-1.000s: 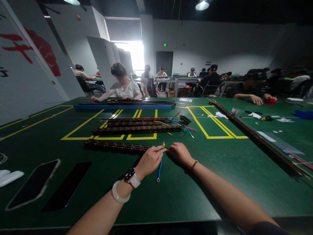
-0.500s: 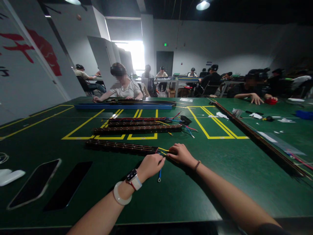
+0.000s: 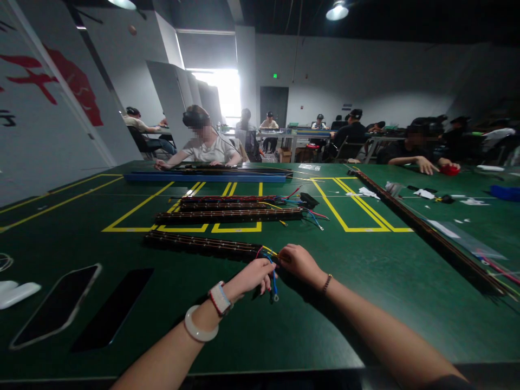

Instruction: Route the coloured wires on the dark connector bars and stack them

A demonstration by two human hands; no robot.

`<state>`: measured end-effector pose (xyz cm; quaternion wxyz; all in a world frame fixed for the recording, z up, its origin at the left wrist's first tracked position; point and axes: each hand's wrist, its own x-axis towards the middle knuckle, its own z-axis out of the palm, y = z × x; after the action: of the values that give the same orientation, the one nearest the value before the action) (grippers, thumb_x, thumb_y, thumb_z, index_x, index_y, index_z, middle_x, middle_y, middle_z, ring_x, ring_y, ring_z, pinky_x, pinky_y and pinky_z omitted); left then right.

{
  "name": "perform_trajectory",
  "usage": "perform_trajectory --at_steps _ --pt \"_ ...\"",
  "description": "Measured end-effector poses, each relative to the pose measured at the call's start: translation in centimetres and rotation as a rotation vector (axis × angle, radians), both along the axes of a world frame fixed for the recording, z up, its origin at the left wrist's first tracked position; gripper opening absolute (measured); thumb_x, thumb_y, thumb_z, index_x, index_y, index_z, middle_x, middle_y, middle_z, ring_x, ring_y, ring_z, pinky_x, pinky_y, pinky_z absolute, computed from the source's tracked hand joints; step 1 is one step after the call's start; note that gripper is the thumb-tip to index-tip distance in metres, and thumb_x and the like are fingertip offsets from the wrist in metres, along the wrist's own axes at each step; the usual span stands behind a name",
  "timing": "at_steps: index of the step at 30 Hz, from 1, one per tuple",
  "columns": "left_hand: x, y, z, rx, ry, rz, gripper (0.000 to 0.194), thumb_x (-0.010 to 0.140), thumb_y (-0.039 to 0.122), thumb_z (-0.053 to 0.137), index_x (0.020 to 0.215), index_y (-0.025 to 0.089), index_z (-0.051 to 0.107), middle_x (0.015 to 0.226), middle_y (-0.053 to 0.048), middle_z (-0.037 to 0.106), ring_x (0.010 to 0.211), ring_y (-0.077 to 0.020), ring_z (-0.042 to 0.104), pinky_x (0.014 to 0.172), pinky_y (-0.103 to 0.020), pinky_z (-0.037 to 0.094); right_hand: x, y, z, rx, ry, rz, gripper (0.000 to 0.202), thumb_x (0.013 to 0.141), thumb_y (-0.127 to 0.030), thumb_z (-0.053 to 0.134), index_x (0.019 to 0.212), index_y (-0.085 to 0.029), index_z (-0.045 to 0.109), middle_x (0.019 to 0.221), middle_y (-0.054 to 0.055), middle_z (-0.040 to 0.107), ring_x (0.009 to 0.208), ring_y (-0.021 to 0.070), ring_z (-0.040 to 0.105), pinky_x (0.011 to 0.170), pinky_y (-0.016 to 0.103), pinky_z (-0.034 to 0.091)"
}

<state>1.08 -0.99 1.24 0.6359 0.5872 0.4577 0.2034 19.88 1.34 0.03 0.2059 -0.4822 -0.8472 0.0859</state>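
In front of me a long dark bar (image 3: 203,244) with thin copper-coloured lines lies slightly slanted on the green table. Red, yellow and blue wires come out of its right end. My right hand (image 3: 301,264) is closed around the yellow wire (image 3: 270,251) by that end. Just left of it, my left hand (image 3: 257,275) has thumb and forefinger together at the blue wire (image 3: 275,279), whose ring terminal hangs down over the table. The other left fingers are loosely curled underneath. The fingertips of my right hand are partly hidden.
Beyond lie several similar wired bars (image 3: 231,215) inside yellow tape lines. A longer bar (image 3: 422,222) slants along the right, near a plastic bag (image 3: 475,238) and paper scraps. Two dark phone-like slabs (image 3: 57,306) lie at left. Across the table a person (image 3: 213,143) works at a blue tray (image 3: 203,177).
My left hand has turned and its fingers have loosened, so the blue wire now shows over the fingertips, with its ring end shifted right. My right hand has curled more tightly.
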Motion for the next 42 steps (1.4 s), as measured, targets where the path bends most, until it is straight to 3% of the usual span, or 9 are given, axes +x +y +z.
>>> perform_trajectory --at_steps 4,9,18,24,29,37,39,42 --pt "0.6 -0.3 -0.5 -0.168 -0.375 0.105 0.021 0.09 0.036 0.052 0.088 0.015 0.051 0.064 -0.001 0.059 0.057 -0.0108 0.057 0.054 -0.021 0.039 -0.7 -0.8 0.3 0.088 -0.142 0.016 0.01 0.089 -0.018 0.057 0.089 -0.017 0.068 0.083 0.005 0.063 0.074 0.0148 0.057 0.069 0.025 0.037" --pt "1.0 -0.2 -0.9 -0.277 -0.547 0.198 0.013 0.092 0.024 0.049 0.086 0.013 0.054 0.073 -0.003 0.06 0.065 -0.0103 0.058 0.06 -0.022 0.041 -1.5 -1.8 0.7 0.155 -0.282 0.097 0.01 0.09 -0.018 0.057 0.086 -0.014 0.065 0.08 0.007 0.061 0.072 0.0157 0.055 0.07 0.028 0.037" --pt "0.8 0.6 -2.1 -0.272 -0.533 0.252 0.018 0.089 0.026 0.058 0.076 0.013 0.055 0.063 -0.001 0.056 0.054 -0.0088 0.051 0.053 -0.022 0.037 -1.7 -2.2 0.9 0.094 -0.078 0.227 0.01 0.086 -0.02 0.062 0.093 -0.016 0.068 0.09 0.008 0.06 0.081 0.0164 0.054 0.074 0.027 0.041" --pt "0.8 0.6 -1.7 -0.333 -0.59 0.317 0.011 0.091 0.022 0.054 0.086 0.013 0.058 0.072 -0.001 0.059 0.057 -0.0078 0.052 0.055 -0.021 0.038 -1.1 -2.0 2.0 -0.06 0.131 0.305 0.016 0.086 -0.016 0.059 0.097 -0.018 0.07 0.09 0.005 0.056 0.085 0.0155 0.054 0.078 0.026 0.045" --pt "0.9 0.6 -1.4 -0.342 -0.58 0.346 0.022 0.097 0.021 0.041 0.081 0.014 0.054 0.067 -0.001 0.056 0.056 -0.0089 0.052 0.056 -0.022 0.039 -0.9 -1.9 2.3 -0.122 0.23 0.176 0.012 0.087 -0.019 0.059 0.096 -0.016 0.065 0.089 0.003 0.056 0.078 0.0128 0.055 0.071 0.023 0.045" --pt "1.1 0.6 -1.9 -0.313 -0.551 0.389 0.016 0.095 0.026 0.05 0.083 0.015 0.049 0.068 0.001 0.056 0.053 -0.0075 0.053 0.053 -0.02 0.04 -0.6 -1.7 2.5 0.072 -0.097 0.158 0.011 0.081 -0.025 0.067 0.087 -0.015 0.064 0.087 0.006 0.059 0.079 0.0163 0.054 0.072 0.027 0.041" --pt "1.1 0.6 -2.2 -0.293 -0.536 0.382 0.016 0.096 0.026 0.047 0.084 0.016 0.048 0.067 0.001 0.056 0.054 -0.0077 0.053 0.053 -0.02 0.04 -0.7 -1.8 2.6 0.027 -0.071 0.143 0.01 0.082 -0.022 0.065 0.089 -0.015 0.063 0.087 0.006 0.06 0.078 0.0154 0.054 0.071 0.026 0.041" --pt "1.0 0.7 -2.4 -0.279 -0.503 0.371 0.017 0.096 0.029 0.047 0.083 0.017 0.046 0.063 0.002 0.054 0.053 -0.0079 0.053 0.052 -0.02 0.038 -0.6 -1.7 2.5 -0.195 0.091 0.099 0.014 0.083 -0.022 0.063 0.095 -0.017 0.06 0.08 0.002 0.061 0.068 0.0119 0.054 0.061 0.022 0.039"
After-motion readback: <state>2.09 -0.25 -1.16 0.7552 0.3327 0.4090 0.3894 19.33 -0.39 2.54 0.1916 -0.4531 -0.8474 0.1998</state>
